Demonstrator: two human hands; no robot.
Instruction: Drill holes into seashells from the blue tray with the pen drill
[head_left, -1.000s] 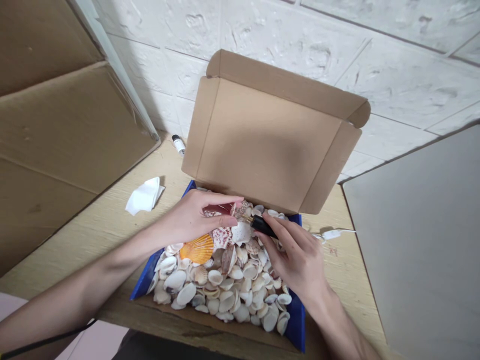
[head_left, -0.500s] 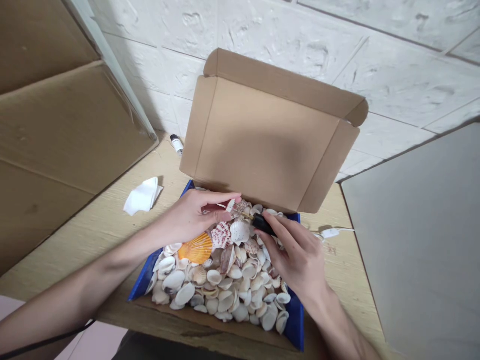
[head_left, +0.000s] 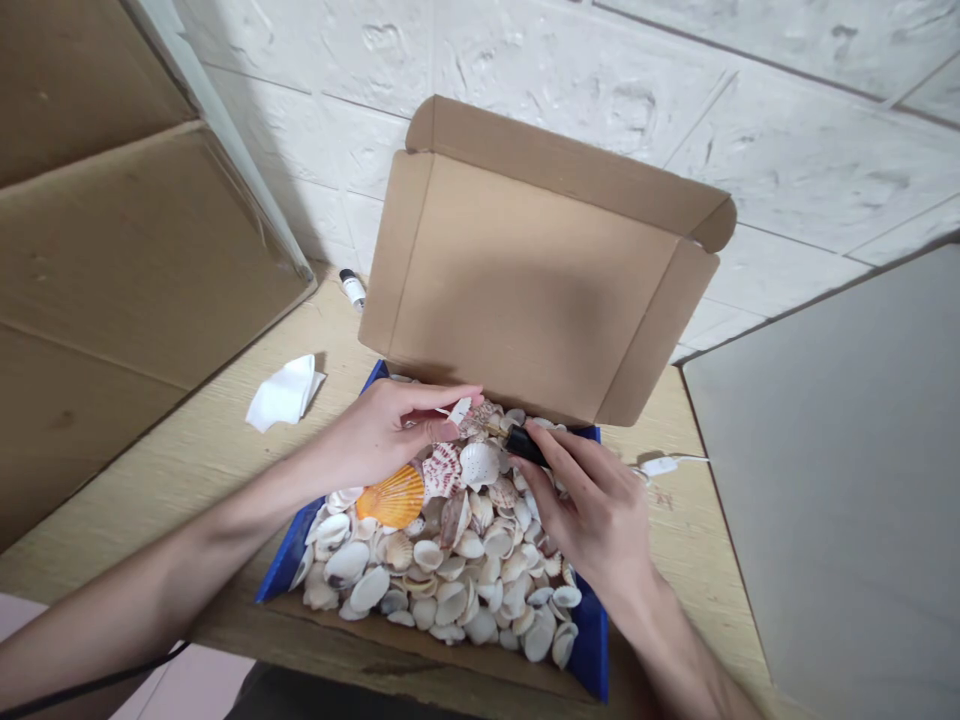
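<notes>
My left hand point(head_left: 382, 430) pinches a small white shell point(head_left: 460, 411) between thumb and fingers, above the back part of the box. A thin white strand shows beside that shell. In my right hand point(head_left: 589, 495) is a mini drill point(head_left: 527, 447) with a black body and a thin brass-coloured front. Its tip points left at the small shell; whether they touch I cannot tell. Below both hands, many loose seashells point(head_left: 450, 600) fill a blue-sided cardboard box point(head_left: 590, 640). A large orange scallop shell point(head_left: 391, 498) and a red-and-white one point(head_left: 442, 470) lie near my left hand.
The box's open lid point(head_left: 540, 280) leans back towards a white brick-patterned wall point(head_left: 525, 60). Left on the wooden table point(head_left: 202, 430) are a crumpled white tissue point(head_left: 283, 393) and a small bottle point(head_left: 352, 289). A white cable with a connector point(head_left: 660, 466) lies right. Cardboard point(head_left: 135, 270) stands left.
The small white shell has tilted slightly in my left fingers, and it sits a touch further left. The mini drill stays almost where it was.
</notes>
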